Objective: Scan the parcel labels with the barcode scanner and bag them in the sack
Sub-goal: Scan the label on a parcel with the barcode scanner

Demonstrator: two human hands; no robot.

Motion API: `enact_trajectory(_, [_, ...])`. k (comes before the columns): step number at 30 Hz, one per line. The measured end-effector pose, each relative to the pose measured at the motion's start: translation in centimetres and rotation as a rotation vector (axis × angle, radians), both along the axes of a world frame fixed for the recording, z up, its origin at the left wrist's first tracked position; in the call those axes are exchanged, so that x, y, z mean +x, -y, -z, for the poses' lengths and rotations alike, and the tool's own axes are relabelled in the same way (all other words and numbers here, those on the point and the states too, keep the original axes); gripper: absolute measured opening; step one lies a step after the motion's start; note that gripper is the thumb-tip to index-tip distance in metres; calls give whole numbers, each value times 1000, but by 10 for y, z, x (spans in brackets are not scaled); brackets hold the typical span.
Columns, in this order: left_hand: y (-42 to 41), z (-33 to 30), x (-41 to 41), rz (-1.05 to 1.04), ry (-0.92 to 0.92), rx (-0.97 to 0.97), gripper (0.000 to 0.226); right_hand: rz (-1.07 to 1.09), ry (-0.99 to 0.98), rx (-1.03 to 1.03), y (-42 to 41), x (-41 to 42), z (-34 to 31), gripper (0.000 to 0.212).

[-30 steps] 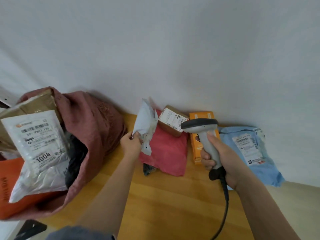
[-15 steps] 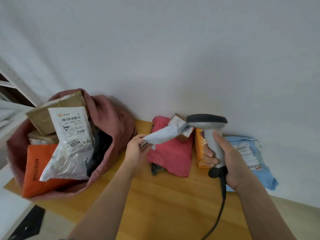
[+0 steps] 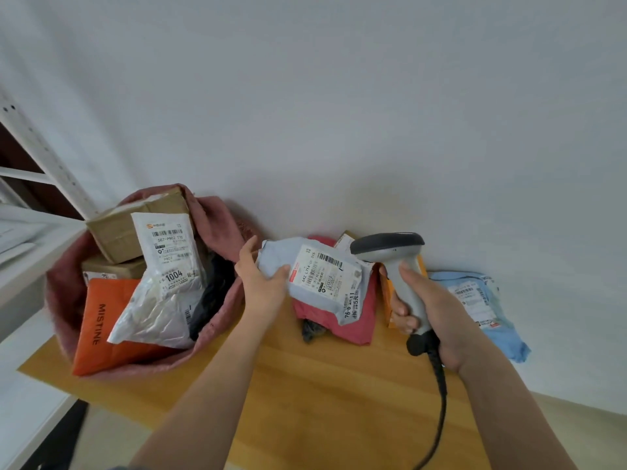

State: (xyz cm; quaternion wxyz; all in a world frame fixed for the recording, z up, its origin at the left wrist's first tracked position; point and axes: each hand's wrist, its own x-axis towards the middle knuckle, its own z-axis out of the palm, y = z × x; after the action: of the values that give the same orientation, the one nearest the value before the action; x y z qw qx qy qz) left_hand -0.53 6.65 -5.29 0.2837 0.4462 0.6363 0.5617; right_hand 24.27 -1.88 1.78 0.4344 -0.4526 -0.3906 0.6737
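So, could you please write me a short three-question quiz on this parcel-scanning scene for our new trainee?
1. True or false: the left hand holds the grey mailer with its label facing up.
2. What does the right hand grip? A) barcode scanner B) the orange box C) nothing
3. Fill in: the orange MISTINE parcel lies inside the pink ____.

Key: 1 true; 2 A; 3 sack.
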Motion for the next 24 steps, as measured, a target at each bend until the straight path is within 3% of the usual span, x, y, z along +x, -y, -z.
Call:
enact_trajectory(2, [1,-5,0,-16,120,-2,73,-16,36,19,7,-1,-5,50])
enact_trajectory(6, [6,-13,1,-28,280,32,16,-50,43,50,20,-2,-13,50])
enact_trajectory(7, [8,-14,2,-51,329,31,12,-49,27,53,22,-4,-15,50])
enact_trajectory(12, [17,-23,9,-91,607,33,24,-84,25,88,33,-11,-25,47])
enact_trajectory(15, [21,-29,-3,-65,474,40,6,-176,141,148,38,-11,-35,42])
enact_trajectory(20, [25,-41,-32,-30,289,41,21,-291,269,181,42,-18,-48,55])
enact_trajectory(24, [28,-42,-52,-39,237,16,12,-405,257,215,47,-27,-56,32])
